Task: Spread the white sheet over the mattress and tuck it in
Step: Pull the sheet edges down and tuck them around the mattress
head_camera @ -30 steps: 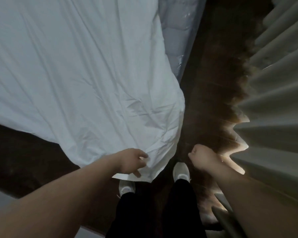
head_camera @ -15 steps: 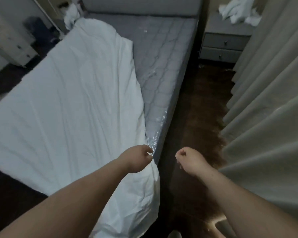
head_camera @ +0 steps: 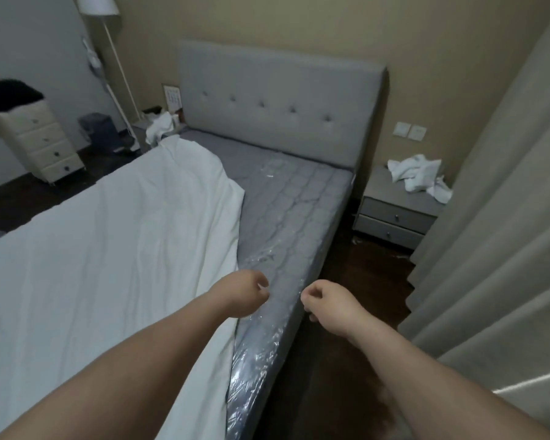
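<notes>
Change since earlier frames: view lifted from the foot corner to the whole bed; left hand now off the sheet's edge, over the bare strip.
Mattress (head_camera: 286, 198): grey, plastic-wrapped; right-hand strip up to the headboard (head_camera: 277, 100) uncovered.
White sheet (head_camera: 108, 249): lies over the left part of the mattress, right edge running diagonally from the head end to the near edge; wrinkled, bunched at the head.
Progress: judged partly spread; right side, head-end straightening and all tucking remain.
Left hand (head_camera: 245, 292): fingers curled, seemingly holding nothing; just beside the sheet's edge.
Right hand (head_camera: 326, 301): curled, empty, above the mattress's right edge.
</notes>
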Tool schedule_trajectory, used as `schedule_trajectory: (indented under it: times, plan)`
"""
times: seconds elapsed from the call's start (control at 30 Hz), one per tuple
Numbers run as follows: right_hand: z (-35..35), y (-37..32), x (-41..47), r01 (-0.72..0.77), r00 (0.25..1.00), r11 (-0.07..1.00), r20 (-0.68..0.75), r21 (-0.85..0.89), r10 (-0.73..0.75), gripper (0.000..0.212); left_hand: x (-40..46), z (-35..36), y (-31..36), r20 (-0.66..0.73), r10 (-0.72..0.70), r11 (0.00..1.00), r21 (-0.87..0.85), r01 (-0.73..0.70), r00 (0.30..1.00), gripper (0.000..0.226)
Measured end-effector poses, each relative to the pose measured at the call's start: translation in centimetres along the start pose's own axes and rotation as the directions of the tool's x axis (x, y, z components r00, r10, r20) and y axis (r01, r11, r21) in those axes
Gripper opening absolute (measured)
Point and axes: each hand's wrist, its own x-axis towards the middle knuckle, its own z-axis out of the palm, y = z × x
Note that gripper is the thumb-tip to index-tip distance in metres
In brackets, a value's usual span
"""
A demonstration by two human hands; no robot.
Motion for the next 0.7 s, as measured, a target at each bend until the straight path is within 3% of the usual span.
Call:
schedule_trajectory:
  times: [0.43,0.7]
  plan:
    - [-21.6,1.2,24.4,0.024,1.000,0.999,-0.001,-0.045,-0.024,0.018,26.1,-9.8,10.0,-0.034,-0.069,0.993,0.098,0.072,0.997,0.043]
    - [-30.4,-0.4,42.7,0.162,0.972,0.982,0.186,-0.096,-0.142,0.019,38.2,-15.2,14.2,-0.106,-0.293,0.956,-0.006,0.294,0.950,0.043]
